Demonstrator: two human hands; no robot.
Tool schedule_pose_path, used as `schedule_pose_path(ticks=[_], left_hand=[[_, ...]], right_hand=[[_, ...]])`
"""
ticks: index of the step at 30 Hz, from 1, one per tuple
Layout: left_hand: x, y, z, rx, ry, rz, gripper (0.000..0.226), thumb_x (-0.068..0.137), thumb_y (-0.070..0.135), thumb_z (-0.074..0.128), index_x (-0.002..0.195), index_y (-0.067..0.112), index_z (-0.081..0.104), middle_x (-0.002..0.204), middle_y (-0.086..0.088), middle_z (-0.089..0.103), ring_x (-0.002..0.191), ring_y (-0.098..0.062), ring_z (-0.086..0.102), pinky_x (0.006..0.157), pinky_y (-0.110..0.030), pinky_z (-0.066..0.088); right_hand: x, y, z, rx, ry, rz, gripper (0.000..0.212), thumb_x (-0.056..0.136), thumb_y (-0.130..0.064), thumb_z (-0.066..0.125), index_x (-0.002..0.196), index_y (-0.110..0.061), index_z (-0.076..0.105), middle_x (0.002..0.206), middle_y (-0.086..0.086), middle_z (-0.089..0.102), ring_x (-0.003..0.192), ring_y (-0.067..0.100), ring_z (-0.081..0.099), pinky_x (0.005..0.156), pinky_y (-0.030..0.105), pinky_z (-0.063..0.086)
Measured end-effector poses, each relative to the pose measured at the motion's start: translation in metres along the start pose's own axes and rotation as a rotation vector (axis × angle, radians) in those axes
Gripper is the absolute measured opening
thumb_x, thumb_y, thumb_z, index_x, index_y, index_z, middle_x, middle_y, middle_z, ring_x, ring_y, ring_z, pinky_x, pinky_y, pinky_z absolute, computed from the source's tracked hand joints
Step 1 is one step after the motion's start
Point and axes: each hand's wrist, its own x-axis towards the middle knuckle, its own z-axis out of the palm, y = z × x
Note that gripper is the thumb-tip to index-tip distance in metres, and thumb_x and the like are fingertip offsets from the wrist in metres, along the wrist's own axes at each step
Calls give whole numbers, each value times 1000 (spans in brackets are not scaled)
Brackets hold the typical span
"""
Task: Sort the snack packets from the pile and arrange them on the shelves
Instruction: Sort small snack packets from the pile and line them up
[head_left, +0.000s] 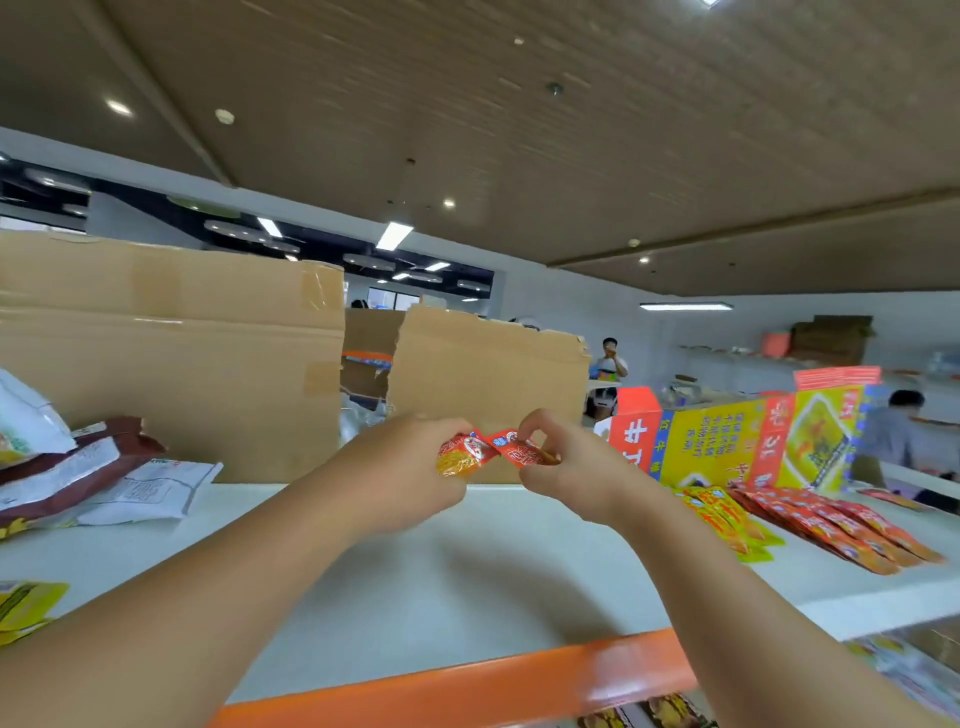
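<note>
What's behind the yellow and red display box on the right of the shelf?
Behind the display box only the room shows: white wall shelving and a seated person. The shelf surface directly behind it is covered.

The middle of the white shelf (415, 587) is left bare, and free passage is given there. On the left it is closed by a heap of bags (78, 467), at the back by cardboard sheets (171, 358). On the right, rows of red and yellow packets (810, 525) and a tilted display box (737, 441) are met.
</note>
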Motion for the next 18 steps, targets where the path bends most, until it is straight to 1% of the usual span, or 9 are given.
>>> schedule_pose_path(ticks=[3, 6, 8, 10, 12, 15, 16, 17, 18], left_hand=[[11, 30, 5, -29, 14, 78, 41, 85, 41, 70, 123, 43, 57, 96, 14, 56, 90, -11, 56, 78, -31, 50], [23, 65, 20, -95, 17, 123, 48, 83, 44, 74, 127, 46, 55, 98, 19, 56, 90, -5, 56, 72, -20, 46], [33, 91, 36, -140, 3, 144, 50, 82, 45, 75, 128, 46, 56, 101, 21, 61, 89, -2, 59, 72, -21, 50], [44, 121, 55, -161, -14, 150, 55, 80, 49, 76, 132, 46, 56, 108, 18, 66, 89, -3, 62, 76, -25, 53], [54, 156, 76, -152, -11, 174, 60, 79, 51, 76, 135, 45, 56, 115, 15, 68, 96, -9, 64, 82, -28, 54], [66, 217, 108, -135, -13, 226, 63, 82, 45, 75, 140, 45, 52, 127, 10, 66, 107, -14, 62, 85, -28, 51], [71, 238, 119, -129, -17, 242, 64, 83, 44, 74, 142, 45, 49, 130, 8, 64, 107, -14, 62, 83, -27, 51], [75, 259, 129, -126, -25, 258, 65, 85, 42, 74, 144, 45, 48, 129, 6, 63, 102, -14, 63, 77, -25, 50], [79, 281, 139, -136, -39, 271, 65, 86, 41, 74, 144, 45, 47, 125, 6, 63, 92, -11, 64, 68, -20, 47]], right_hand=[[-20, 24, -26, -29, 68, 42, 26, 83, -29, 62, 103, -40, 50, 89, 3, 65, 53, 17, 46, 48, 26, 37], [-40, 50, -50, -52, 131, 64, 26, 82, -32, 62, 103, -41, 49, 85, 0, 66, 52, 16, 47, 51, 29, 40], [-55, 71, -67, -68, 198, 58, 26, 83, -33, 62, 104, -41, 51, 89, 1, 66, 52, 14, 48, 52, 30, 42], [-72, 97, -90, -90, 258, 75, 28, 85, -33, 64, 110, -41, 53, 101, 1, 66, 54, 13, 52, 52, 30, 46], [-93, 126, -115, -108, 295, 113, 34, 87, -35, 65, 119, -41, 54, 108, -3, 64, 57, 12, 57, 50, 27, 48], [-129, 174, -155, -141, 363, 193, 42, 88, -38, 67, 127, -40, 52, 111, -6, 64, 68, 16, 67, 52, 25, 51], [-140, 190, -168, -151, 378, 221, 43, 88, -39, 67, 128, -40, 50, 113, -6, 64, 66, 16, 67, 52, 24, 50], [-151, 206, -182, -156, 392, 245, 44, 88, -40, 67, 129, -40, 49, 115, -8, 63, 62, 15, 66, 52, 24, 51], [-162, 222, -195, -158, 407, 262, 44, 88, -42, 66, 129, -40, 49, 117, -9, 62, 63, 14, 68, 55, 26, 52]])
